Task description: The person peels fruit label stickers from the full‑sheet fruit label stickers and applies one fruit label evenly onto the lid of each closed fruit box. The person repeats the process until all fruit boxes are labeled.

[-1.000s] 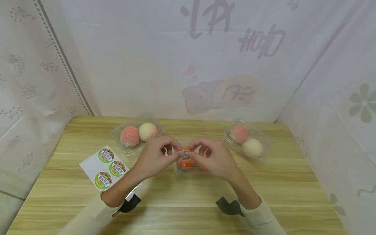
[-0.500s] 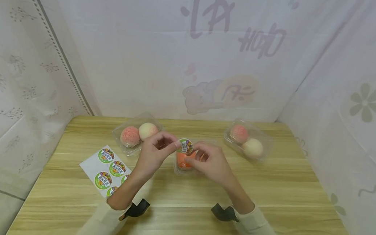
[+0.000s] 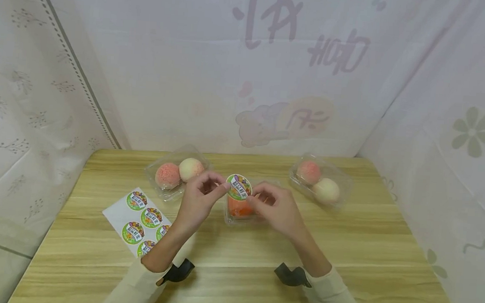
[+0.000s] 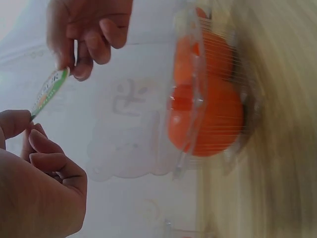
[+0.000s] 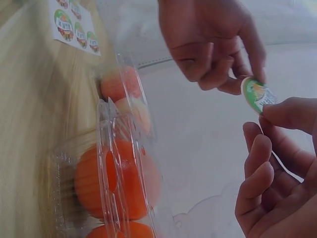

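Round sticker (image 3: 239, 187) — left-hand grip (image 3: 199, 193), right-hand grip (image 3: 278, 206) both pinching edges — seemingly above clear box (image 3: 235, 220).

1. Tabletop (image 3: 233, 287): wood-grain, rounded far corners.
2. Left clear box (image 3: 169, 195): near far edge, left of centre.
3. Right clear box (image 3: 341, 178): near far right corner.
4. Middle clear box (image 3: 231, 220): between both, slightly nearer near edge.
5. Sticker sheet (image 3: 115, 215): flat, angled, near left edge.

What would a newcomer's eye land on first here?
Likely the round, colorful sticker, pinched between left hand and right hand at center. Next, the bright orange fruit below it in a clear box. Pink and cream balls in a left box and right box flank it.
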A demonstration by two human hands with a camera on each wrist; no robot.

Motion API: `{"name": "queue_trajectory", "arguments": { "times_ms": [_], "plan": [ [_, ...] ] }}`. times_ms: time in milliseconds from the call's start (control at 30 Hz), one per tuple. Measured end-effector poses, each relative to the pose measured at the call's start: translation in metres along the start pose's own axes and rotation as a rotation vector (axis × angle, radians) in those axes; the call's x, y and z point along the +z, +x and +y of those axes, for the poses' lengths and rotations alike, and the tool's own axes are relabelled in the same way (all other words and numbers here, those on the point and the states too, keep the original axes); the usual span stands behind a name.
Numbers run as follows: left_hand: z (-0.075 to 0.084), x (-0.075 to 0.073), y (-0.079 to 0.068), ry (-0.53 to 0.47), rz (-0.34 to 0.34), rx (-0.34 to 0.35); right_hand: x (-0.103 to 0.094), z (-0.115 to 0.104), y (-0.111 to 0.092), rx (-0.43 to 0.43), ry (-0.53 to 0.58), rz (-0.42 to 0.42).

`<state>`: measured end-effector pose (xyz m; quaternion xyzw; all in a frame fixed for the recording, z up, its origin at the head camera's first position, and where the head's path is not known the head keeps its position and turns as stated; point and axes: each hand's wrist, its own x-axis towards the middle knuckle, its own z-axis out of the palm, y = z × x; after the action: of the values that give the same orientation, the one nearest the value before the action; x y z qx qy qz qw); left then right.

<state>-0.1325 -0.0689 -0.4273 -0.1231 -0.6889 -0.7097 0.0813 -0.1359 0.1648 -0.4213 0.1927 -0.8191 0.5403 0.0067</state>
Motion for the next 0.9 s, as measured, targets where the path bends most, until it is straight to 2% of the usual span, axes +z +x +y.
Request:
{"name": "queue_trajectory", "arguments": {
  "times_ms": [133,400,667,900],
  "plan": [
    [-0.007,0.0,-0.002,0.019,0.006,-0.033,-0.003,0.001,0.001,0.039,0.013,0.03],
    [-0.016,0.003,-0.006,0.092,-0.034,-0.067,-0.009,0.002,0.003,0.129,0.052,0.079],
    [-0.016,0.005,-0.005,0.157,-0.055,-0.077,-0.016,-0.001,0.004,0.142,0.083,0.06],
    [-0.014,0.007,-0.001,0.161,-0.074,-0.097,-0.021,0.0,0.004,0.154,0.062,0.036]
  ]
}}
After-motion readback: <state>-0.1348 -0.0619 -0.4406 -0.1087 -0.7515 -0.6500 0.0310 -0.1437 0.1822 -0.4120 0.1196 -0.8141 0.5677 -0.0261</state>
